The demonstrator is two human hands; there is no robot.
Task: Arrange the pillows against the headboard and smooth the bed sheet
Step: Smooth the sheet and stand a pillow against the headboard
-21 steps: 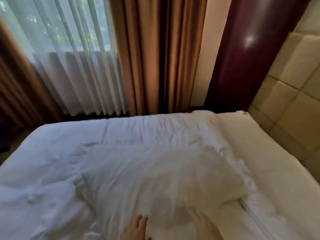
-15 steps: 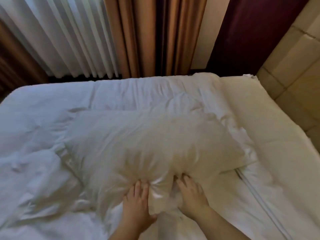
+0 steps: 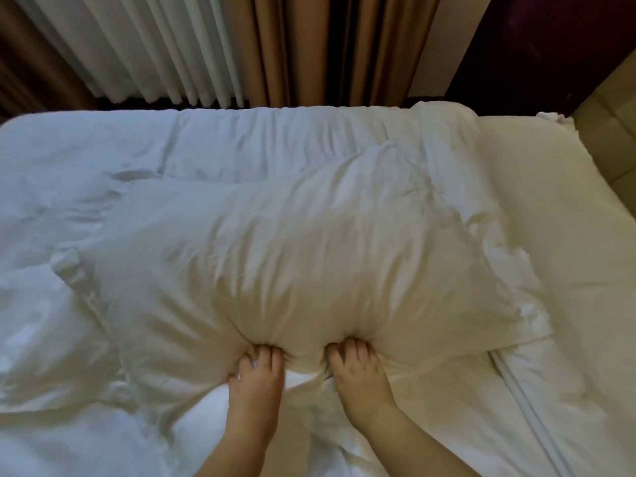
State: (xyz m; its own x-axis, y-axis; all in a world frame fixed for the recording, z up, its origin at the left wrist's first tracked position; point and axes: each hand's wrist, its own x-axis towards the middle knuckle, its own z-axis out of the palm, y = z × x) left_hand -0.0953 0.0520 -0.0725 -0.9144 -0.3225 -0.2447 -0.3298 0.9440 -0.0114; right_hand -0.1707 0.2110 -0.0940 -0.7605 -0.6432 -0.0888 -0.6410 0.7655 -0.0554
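The fingers [image 3: 266,354] of both hands are curled and dug into the near long edge of the pillow [image 3: 292,263], low in the middle of the frame. The left hand [image 3: 256,376] and right hand [image 3: 358,373] sit close together, each clenched on a bunch of casing, and the filling bulges up just beyond the knuckles.

From that grip the pillow spreads away toward the top of the frame. Its long axis runs left to right, the right end a little lower in the frame. It lies on the rumpled sheet [image 3: 69,160], well apart from the headboard [image 3: 616,139], whose tan padded panels show at the right edge. A bare strip of mattress [image 3: 568,218] lies between them. So the pillow has to travel rightward, and it probably has to turn so that its long side meets the panels. The right hand is the nearer one to the headboard.

Half a second ago the fingers lay flatter on this edge, with a loose fold of fabric standing between the hands. Now they have closed and that fold is pressed in. The pillow has barely shifted on the bed, while the view has tipped down, showing less of the curtains [image 3: 292,46].
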